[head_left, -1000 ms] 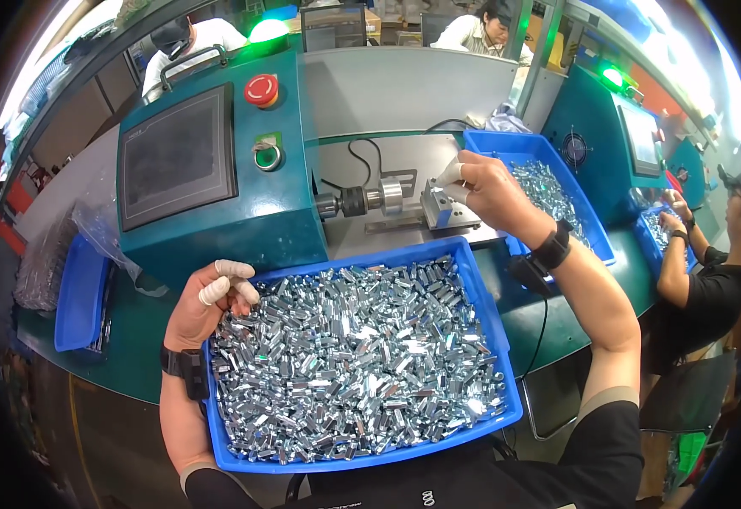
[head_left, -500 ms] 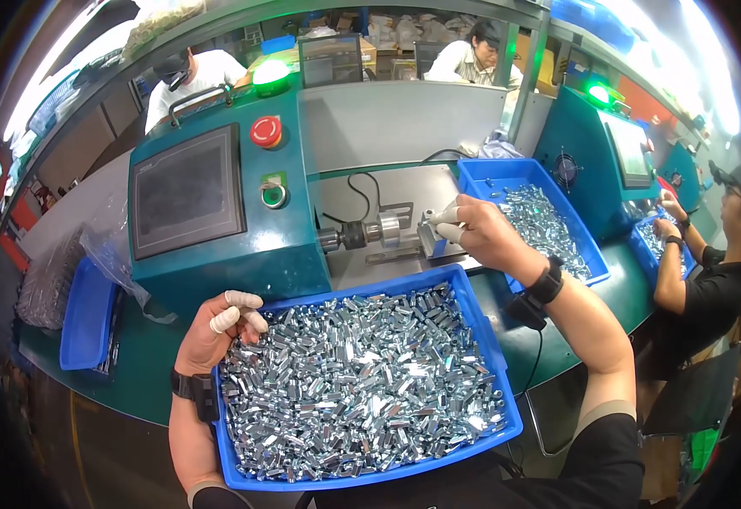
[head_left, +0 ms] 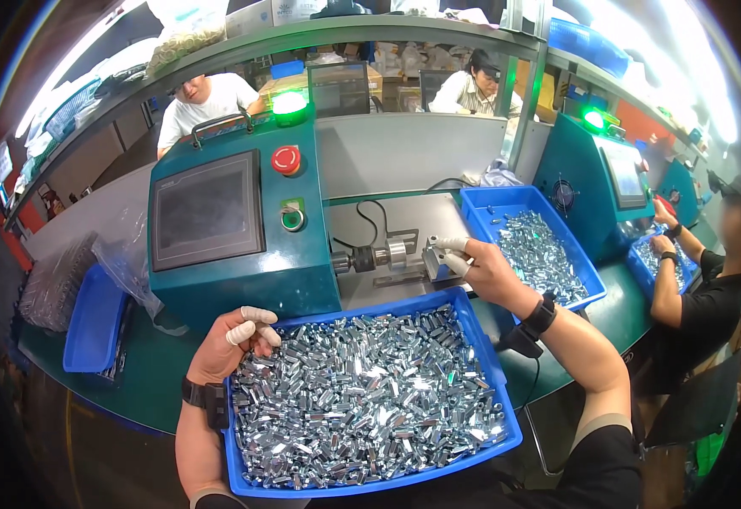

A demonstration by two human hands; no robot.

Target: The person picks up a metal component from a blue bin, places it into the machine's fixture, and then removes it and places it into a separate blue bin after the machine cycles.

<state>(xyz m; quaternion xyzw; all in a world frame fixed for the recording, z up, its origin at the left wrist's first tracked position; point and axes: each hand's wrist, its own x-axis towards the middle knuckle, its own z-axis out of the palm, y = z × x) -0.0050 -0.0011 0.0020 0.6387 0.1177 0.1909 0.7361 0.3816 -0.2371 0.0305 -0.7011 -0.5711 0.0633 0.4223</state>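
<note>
My right hand [head_left: 499,276] is at a small metal fixture block [head_left: 436,262], its capped thumb and forefinger closed together at the block's right side. Whatever lies between those fingertips is too small to make out. Facing the block from the left is a spindle with a round metal head [head_left: 397,253], standing out of a teal machine [head_left: 243,284]. My left hand [head_left: 233,343] rests at the far left corner of a blue tray [head_left: 499,360] heaped with shiny metal hex pieces [head_left: 362,399]. Its capped fingers are curled together over the pieces, and what they hold is hidden.
The machine carries a dark screen [head_left: 207,212], a red stop button [head_left: 286,159] and a lit green lamp [head_left: 289,103]. A second blue tray [head_left: 587,246] with metal pieces stands behind my right hand. A co-worker [head_left: 710,288] sits at a similar machine on the right.
My right fingertips have come down from above the fixture block to its right side. My left hand stays at the tray corner. The whole view has shifted slightly, with the machine lower and further right.
</note>
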